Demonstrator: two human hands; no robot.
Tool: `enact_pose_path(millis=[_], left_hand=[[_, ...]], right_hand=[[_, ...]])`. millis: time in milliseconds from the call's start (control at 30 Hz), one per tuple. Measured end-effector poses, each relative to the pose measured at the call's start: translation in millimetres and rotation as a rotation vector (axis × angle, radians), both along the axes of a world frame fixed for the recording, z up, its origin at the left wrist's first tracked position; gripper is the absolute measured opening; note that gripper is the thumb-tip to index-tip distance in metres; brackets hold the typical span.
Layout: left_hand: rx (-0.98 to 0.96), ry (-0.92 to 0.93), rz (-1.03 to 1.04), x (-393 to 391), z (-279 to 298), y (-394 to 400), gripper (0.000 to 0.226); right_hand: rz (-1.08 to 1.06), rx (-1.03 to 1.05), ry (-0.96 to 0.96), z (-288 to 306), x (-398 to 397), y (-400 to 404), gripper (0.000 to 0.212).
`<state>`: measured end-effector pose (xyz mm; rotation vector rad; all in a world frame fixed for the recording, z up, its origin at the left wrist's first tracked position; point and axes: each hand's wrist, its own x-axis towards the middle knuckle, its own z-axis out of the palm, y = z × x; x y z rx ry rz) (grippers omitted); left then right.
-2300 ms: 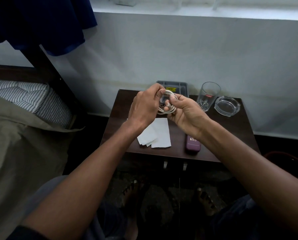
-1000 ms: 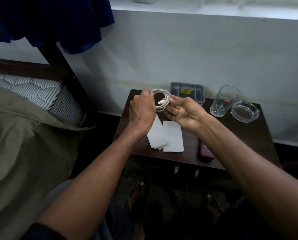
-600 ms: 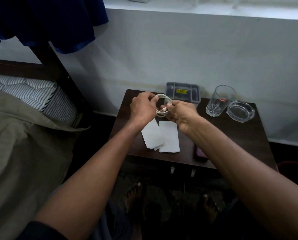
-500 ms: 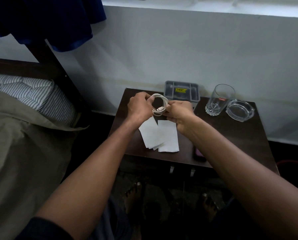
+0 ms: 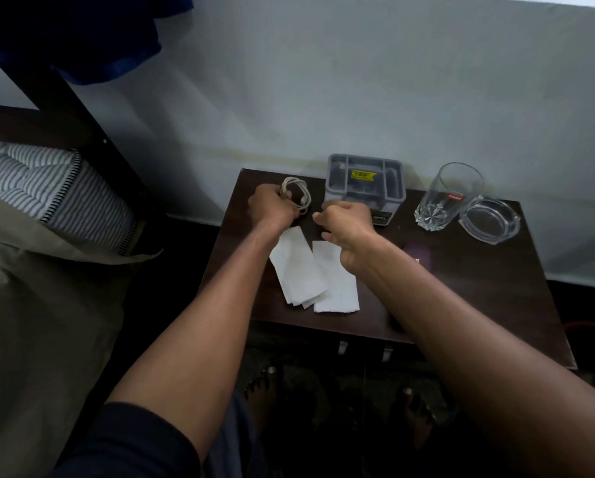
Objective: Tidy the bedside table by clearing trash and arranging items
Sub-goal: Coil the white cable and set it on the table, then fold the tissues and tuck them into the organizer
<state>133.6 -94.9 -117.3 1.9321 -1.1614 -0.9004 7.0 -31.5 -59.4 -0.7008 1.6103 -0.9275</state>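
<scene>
On the dark wooden bedside table (image 5: 479, 305), my left hand (image 5: 270, 207) grips a coiled white cable (image 5: 297, 193) at the table's back left corner. My right hand (image 5: 346, 224) hovers just right of the coil with fingers curled and nothing visible in them. Two white paper tissues (image 5: 315, 274) lie flat in the middle of the table under my wrists. A dark purple phone (image 5: 418, 257) lies right of my right forearm, partly hidden by it.
A grey compartment organizer (image 5: 365, 181) with a yellow label stands at the back against the wall. A clear drinking glass (image 5: 446, 198) and a glass ashtray (image 5: 489, 219) sit at the back right. A bed (image 5: 47, 270) is to the left.
Both hands have lowered toward the table's back left. My right hand has let go of the cable coil and pulled slightly away; my left hand still holds it.
</scene>
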Motion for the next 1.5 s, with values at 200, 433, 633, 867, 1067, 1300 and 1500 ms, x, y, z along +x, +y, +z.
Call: enact_pose_path(millis=[200, 433, 633, 867, 1067, 1300, 1500], left_hand=[[0.016, -0.014, 0.014, 1, -10, -13, 0.016], [0.046, -0.292, -0.076, 12, 7, -10, 0.031], [0.16, -0.483, -0.315, 29, 25, 14, 0.034], [0.292, -0.548, -0.542, 48, 29, 35, 0.051], [0.218, -0.506, -0.544, 48, 31, 51, 0.021], [0.044, -0.449, -0.619, 33, 50, 52, 0.022], [-0.011, -0.029, -0.525, 29, 62, 50, 0.006]], right_hand=[[0.008, 0.01, 0.011, -4, 7, -9, 0.039], [0.04, 0.003, 0.057, -7, 15, -15, 0.034], [0.373, -0.035, 0.425, -5, -4, -9, 0.026], [0.843, -0.083, 0.867, -17, -20, 14, 0.029], [0.768, -0.111, 0.959, -19, -34, 18, 0.027], [0.508, -0.188, 0.568, -12, -28, 17, 0.039], [0.336, -0.108, 0.211, -5, -23, 19, 0.032]])
